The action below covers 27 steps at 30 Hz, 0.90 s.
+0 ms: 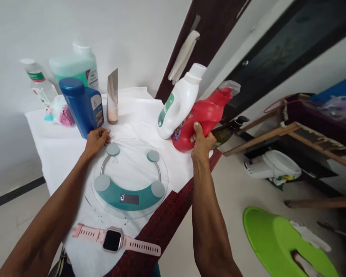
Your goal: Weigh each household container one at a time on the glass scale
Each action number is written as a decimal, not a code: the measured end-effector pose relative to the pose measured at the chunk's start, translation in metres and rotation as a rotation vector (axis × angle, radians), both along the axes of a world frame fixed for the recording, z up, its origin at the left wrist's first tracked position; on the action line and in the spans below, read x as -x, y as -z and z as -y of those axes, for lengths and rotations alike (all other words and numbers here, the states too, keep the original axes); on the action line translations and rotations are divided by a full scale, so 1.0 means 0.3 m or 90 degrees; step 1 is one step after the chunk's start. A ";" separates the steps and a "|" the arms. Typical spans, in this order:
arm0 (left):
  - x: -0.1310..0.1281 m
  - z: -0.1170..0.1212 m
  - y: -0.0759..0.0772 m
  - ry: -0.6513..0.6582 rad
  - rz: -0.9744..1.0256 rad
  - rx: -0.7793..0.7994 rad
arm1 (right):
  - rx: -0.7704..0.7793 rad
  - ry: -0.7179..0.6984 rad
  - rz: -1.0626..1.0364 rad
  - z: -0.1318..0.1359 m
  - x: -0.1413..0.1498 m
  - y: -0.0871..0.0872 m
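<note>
A: Where does the red plastic bottle with the clear cap [203, 111] lie against the grip?

B: Inside it. The right hand [203, 143] is clasped around its lower body, thumb on the near side. The left hand [97, 140] curls its fingers low over the white cloth [56, 154], near the foot of a squat blue plastic bottle [77, 104]; I can't tell whether they pinch anything.

A: Edges and room?

B: Nearest, a dark red patterned border [161, 221] follows the table's right edge, close to the red bottle. Farther back, cloth stretches between a slim beige tube [112, 100] and a white plastic bottle with a green label [181, 102].

A: What else is around?

B: First, a pink-strapped watch with a square face [112, 239], then a round clear glass scale with a teal panel [117, 195]. The white bottle crowds the red one's left side. At the wall stands a pale green jug [88, 65].
</note>
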<state>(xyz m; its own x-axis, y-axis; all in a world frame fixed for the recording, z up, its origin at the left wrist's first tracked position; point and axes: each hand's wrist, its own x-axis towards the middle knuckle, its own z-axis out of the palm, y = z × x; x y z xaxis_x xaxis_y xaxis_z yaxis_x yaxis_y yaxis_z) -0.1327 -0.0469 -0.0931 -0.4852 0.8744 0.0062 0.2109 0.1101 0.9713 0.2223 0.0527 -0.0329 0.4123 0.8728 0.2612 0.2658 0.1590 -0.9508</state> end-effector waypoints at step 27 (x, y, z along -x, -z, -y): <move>0.006 -0.002 0.087 0.012 -0.075 0.004 | -0.126 -0.249 -0.123 0.577 0.218 -0.096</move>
